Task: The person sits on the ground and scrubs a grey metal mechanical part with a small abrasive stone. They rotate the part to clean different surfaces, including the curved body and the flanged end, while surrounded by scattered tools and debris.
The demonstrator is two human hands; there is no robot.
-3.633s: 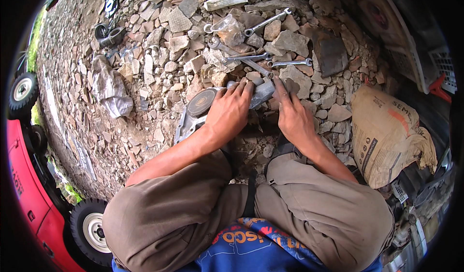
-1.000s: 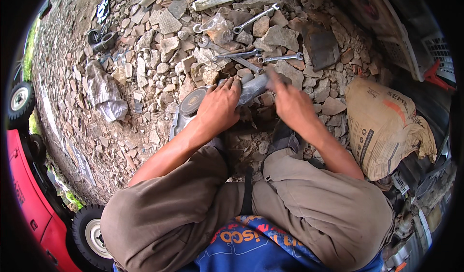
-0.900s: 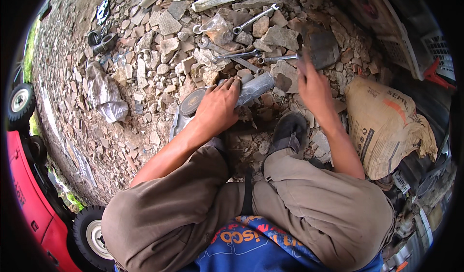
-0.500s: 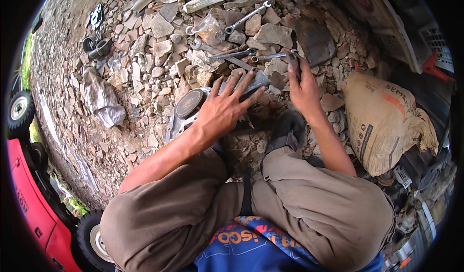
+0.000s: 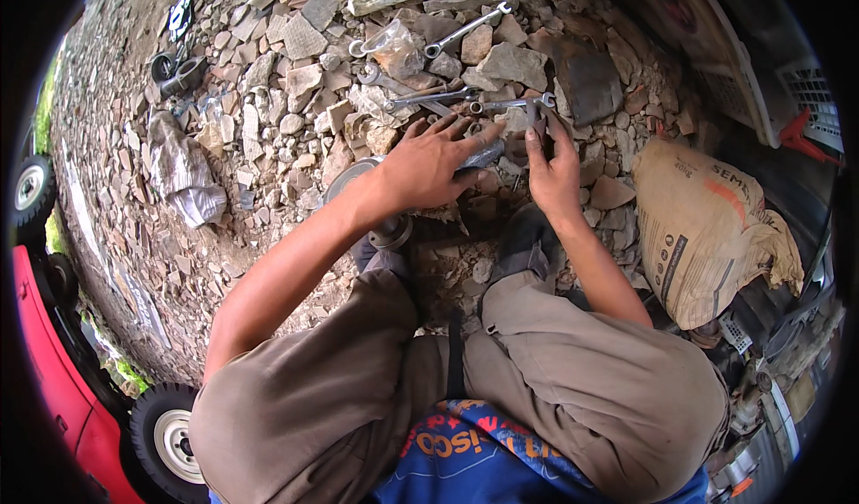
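Observation:
My left hand (image 5: 434,166) reaches out with its fingers spread, palm down, over a metal machine part (image 5: 349,180). That part has a round rim, and my hand and forearm hide most of it. A shiny grey piece (image 5: 488,153) shows beside the fingers; whether they touch it I cannot tell. In my right hand (image 5: 557,168) a small dark piece (image 5: 534,117) is pinched between thumb and fingers; its kind is unclear. Just beyond the hands lie several wrenches: one combination wrench (image 5: 514,105) by my right fingertips, another (image 5: 429,98) left of it, and a third (image 5: 467,29) farther off.
Broken stone and tile (image 5: 286,128) cover the ground. A crumpled cloth (image 5: 183,168) and black rings (image 5: 182,76) lie at left. A paper sack (image 5: 707,226) stands at right, near a white crate (image 5: 810,83). A red toy-like vehicle (image 5: 67,352) is at far left.
My left hand has shifted slightly left and its fingers have bent somewhat; the forearm now covers more of the machine part. The right hand still pinches the dark piece, slightly lower.

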